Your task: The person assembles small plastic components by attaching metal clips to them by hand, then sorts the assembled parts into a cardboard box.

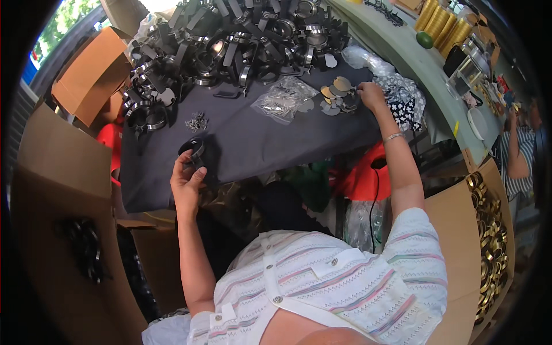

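My left hand (188, 175) is closed on a black ring-shaped part (193, 148) with a shiny metal band, holding it over the near left of the dark cloth. Out to the right, my right hand (372, 95) has its fingers pinched together beside a loose heap of thin round metal discs (339, 91). Whatever is between those fingers is too small to make out. Left of the discs lies a clear plastic bag (286, 99) of small metal pieces. A little pile of small metal fittings (197, 122) sits beyond my left hand.
A large heap of black-handled metal rings (230, 43) covers the far side of the cloth-covered table (259, 138). Cardboard boxes (92, 75) flank the left; a box of gold-coloured rings (489, 247) stands at right. Another person (520, 149) is at the far right beside a long bench (425, 63).
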Tool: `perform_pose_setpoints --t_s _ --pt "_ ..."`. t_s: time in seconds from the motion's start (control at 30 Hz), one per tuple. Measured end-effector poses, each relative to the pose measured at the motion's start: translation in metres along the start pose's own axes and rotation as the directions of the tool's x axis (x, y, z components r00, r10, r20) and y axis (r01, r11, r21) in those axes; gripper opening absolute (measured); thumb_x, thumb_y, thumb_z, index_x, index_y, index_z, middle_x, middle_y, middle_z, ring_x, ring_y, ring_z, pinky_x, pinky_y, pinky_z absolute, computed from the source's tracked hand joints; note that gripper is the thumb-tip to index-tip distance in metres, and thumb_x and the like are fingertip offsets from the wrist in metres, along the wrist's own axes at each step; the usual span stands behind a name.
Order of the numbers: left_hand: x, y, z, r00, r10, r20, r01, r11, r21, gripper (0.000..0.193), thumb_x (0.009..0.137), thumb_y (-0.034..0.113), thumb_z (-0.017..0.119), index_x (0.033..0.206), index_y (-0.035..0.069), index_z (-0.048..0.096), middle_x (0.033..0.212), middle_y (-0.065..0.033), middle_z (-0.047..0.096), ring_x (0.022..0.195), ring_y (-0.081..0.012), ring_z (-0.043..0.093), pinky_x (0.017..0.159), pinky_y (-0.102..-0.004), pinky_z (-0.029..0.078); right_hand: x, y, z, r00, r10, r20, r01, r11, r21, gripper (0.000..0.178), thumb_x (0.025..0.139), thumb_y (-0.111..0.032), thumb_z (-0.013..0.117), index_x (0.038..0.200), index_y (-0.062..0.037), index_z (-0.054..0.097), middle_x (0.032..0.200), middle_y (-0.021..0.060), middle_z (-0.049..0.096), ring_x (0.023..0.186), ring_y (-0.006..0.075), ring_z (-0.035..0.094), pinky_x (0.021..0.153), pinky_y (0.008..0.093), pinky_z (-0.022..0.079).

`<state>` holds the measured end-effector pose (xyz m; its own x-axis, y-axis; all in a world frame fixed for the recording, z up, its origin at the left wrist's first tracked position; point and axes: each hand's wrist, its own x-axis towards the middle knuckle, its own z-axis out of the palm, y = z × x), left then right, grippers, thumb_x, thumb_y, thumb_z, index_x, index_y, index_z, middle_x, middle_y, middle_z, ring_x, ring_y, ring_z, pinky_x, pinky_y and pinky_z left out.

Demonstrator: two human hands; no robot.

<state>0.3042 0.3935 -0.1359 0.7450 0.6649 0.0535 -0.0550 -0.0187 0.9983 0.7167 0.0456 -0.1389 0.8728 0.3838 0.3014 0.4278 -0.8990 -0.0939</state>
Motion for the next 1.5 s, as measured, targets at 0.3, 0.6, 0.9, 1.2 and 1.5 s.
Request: perform_pose_setpoints --t_s 0.3,0.6,0.9,1.2,1.5 --pt "-0.001 -0.006 -0.011 1.000 -0.014 0.008 0.015 0.998 -0.065 0.049 0.080 0.004 0.063 0.127 0.009 0.049 0.085 0.0021 0.057 0.071 -0.0059 0.052 0.060 -0.0192 0.044 0.000 0.005 0.004 0.995 0.049 -0.089 -0.020 0.952 0.305 0.017 0.068 -0.015 0.067 0.080 -0.0035 0.066 0.080 0.0160 0.065 0.078 0.0320 0.063 0.069 0.0402 0.049" --pt "0.003 -0.008 -0.004 0.998 0.058 -0.013 -0.058 0.998 0.015 0.055 0.079 0.002 0.062 0.130 0.002 0.043 0.089 -0.0047 0.055 0.072 -0.0112 0.055 0.056 -0.0235 0.048 -0.047 -0.112 -0.051 0.944 -0.029 -0.328 0.223 0.789 0.573 0.008 0.081 -0.004 0.057 0.086 0.0009 0.060 0.075 0.0099 0.062 0.067 0.0162 0.060 0.062 0.0307 0.046" --pt "0.003 -0.009 -0.005 0.996 0.030 -0.083 -0.036 0.997 -0.062 0.078 0.075 -0.001 0.065 0.142 0.007 0.024 0.079 -0.0063 0.060 0.064 -0.0104 0.055 0.053 -0.0228 0.047 -0.116 -0.333 -0.049 0.579 -0.556 -0.596 0.815 0.386 0.432 0.010 0.079 -0.003 0.055 0.089 -0.0054 0.053 0.084 0.0111 0.059 0.072 0.0296 0.061 0.058 0.0376 0.049" --pt "0.006 -0.019 -0.008 0.997 0.073 -0.025 -0.074 0.997 -0.036 0.078 0.073 -0.001 0.068 0.140 0.010 0.029 0.069 -0.0036 0.057 0.056 -0.0079 0.051 0.049 -0.0230 0.045 -0.129 -0.372 -0.022 0.485 -0.756 -0.439 0.847 0.282 0.450 0.009 0.078 -0.004 0.054 0.087 -0.0048 0.053 0.081 0.0085 0.057 0.069 0.0271 0.061 0.056 0.0355 0.050" --pt "0.007 -0.017 -0.007 0.995 0.091 -0.040 -0.093 0.994 -0.052 0.056 0.073 -0.001 0.067 0.124 0.000 0.046 0.067 -0.0026 0.056 0.055 -0.0065 0.051 0.048 -0.0221 0.041 -0.129 -0.370 -0.024 0.401 -0.779 -0.482 0.898 0.232 0.373 0.011 0.076 -0.002 0.056 0.086 -0.0025 0.053 0.083 0.0081 0.058 0.071 0.0268 0.062 0.058 0.0353 0.051"
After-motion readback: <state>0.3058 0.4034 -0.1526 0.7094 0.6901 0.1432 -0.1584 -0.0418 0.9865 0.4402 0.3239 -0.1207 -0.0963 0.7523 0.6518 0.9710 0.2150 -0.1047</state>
